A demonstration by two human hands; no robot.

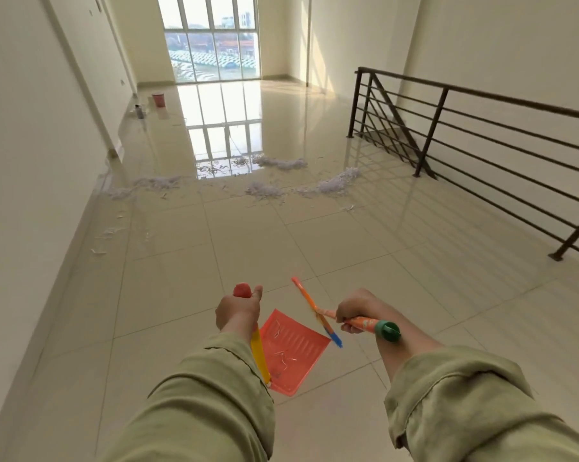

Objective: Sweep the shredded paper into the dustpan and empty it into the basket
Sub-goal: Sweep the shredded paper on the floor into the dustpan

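Left hand (238, 311): fingers wrapped round the top of the dustpan's upright yellow handle (259, 355), near centre, thumb up beside its red cap.
Dustpan (293, 351): orange, hanging from that handle just over the floor (414, 278); only a few paper slivers lie in its tray, so it looks close to empty.
Right hand (349, 313): clamped on an orange stick near its green end cap; I take this for the broom (318, 315), though it is blurred and no bristles can be made out.
Step in hand: as I judge it, carrying both tools up to the mess; none of the main piles has been swept yet.
Shredded paper (334, 186): well ahead in the middle distance, in a loose band of clumps across the tiles, with thin stray bits trailing nearer along the left wall.
How to do it well: set the pan's lip flat on the tile on the near side of one clump, then draw short, light strokes toward it; the shreds look light and a hard sweep would likely scatter them. Gather the left-wall strays into the band first.
Railing (481, 138): right, around a stairwell; sweep away from it so nothing drops through.
Basket: a red container (159, 99) stands far left by the wall, near the window (211, 38); it may be the basket, too small to tell.
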